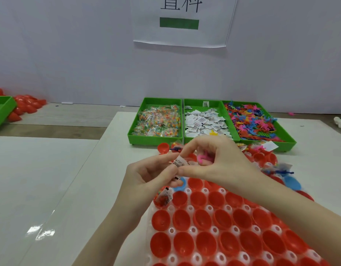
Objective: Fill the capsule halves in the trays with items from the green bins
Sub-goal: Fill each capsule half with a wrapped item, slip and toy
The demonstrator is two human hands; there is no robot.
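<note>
Both my hands meet above the white plastic tray point(187, 235) of red capsule halves point(202, 220). My left hand point(146, 175) pinches small white printed paper packets point(178, 163); my right hand point(212, 162) curls over a pink plastic figure point(202, 159). I judge one of each belongs per half, dropped squarely. Three green plastic bins point(202, 140) sit at twelve o'clock.

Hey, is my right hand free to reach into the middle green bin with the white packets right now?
Probably yes for the path: nothing stands between the right hand and the middle bin just beyond it. But its fingers hold a pink toy and pinch the white slip, so grabbing more looks awkward.
</note>
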